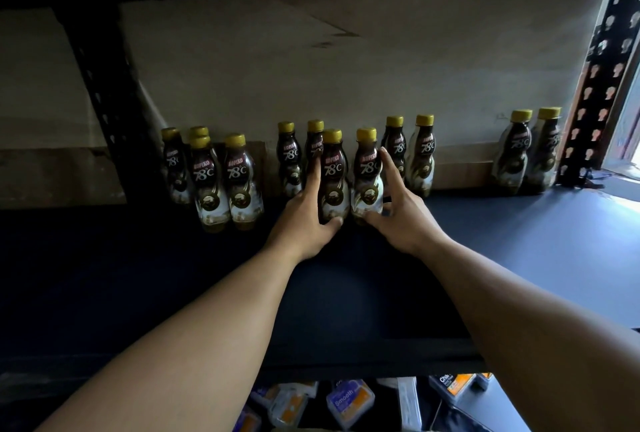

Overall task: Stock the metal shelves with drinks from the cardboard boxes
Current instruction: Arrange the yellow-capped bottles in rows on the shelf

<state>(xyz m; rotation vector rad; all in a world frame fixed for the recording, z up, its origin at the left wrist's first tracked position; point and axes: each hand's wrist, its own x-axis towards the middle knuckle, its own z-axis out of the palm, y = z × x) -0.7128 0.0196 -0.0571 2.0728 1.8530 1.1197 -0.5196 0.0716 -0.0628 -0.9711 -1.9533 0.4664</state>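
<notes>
Here we have both hands reaching onto the metal shelf [519, 241], each round one drink. Our left hand [304, 220] clasps the left bottle [333, 175] low down, thumb across its base at 6 o'clock and forefinger straight up its flank at 9. Our right hand [398, 220] holds the right bottle [367, 172] the same way, forefinger up at 3. The two stand close, side by side, just before the back row, with more bottles off at 9 and 3 o'clock. We judge them full, stiff plastic and fairly light, with a glossy, slippery sleeve. The narrowed waist looks the surest hold, and they seem tippy. Labels read "KOPIKO 78°C". At 6 o'clock, below the shelf, a packet [349, 398] reads "Smooth".
</notes>
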